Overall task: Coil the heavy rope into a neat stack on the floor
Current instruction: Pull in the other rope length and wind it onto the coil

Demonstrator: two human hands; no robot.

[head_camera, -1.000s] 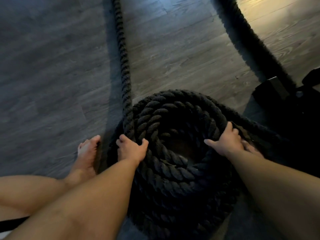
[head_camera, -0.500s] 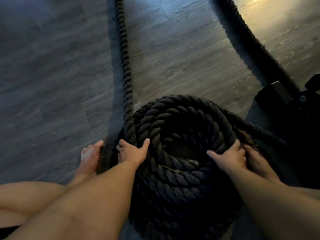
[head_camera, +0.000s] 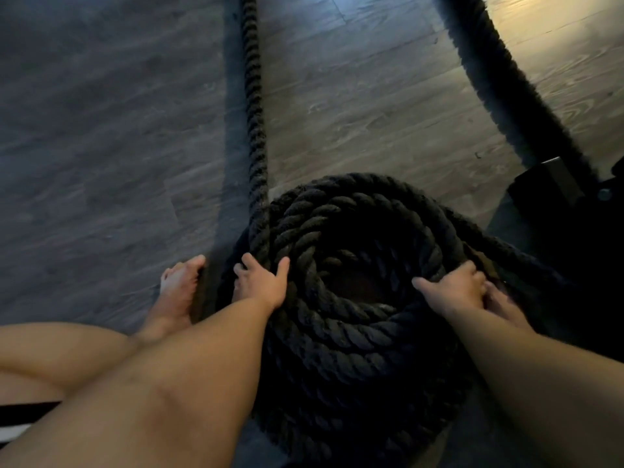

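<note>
A thick black twisted rope is wound into a round stacked coil [head_camera: 347, 325] on the wood floor, right in front of me. A straight length of the same rope [head_camera: 254, 106] runs from the coil's left rim away to the top edge. My left hand [head_camera: 261, 285] grips the rope on the coil's left rim, where the straight length joins it. My right hand [head_camera: 456, 292] lies on the right rim, thumb toward the hollow centre, fingers curled over the outer turns. Another stretch of rope [head_camera: 499, 89] crosses the floor at the upper right.
My bare left foot [head_camera: 177, 292] rests on the floor against the coil's left side, my knee below it. My other foot [head_camera: 506, 305] shows behind the right hand. A dark block-shaped object [head_camera: 547, 187] sits at the right, beside the coil. Grey wood floor [head_camera: 101, 146] spreads left.
My right hand has slid down and back along the coil's right rim. The left hand keeps its place on the left rim. The view has tilted slightly.
</note>
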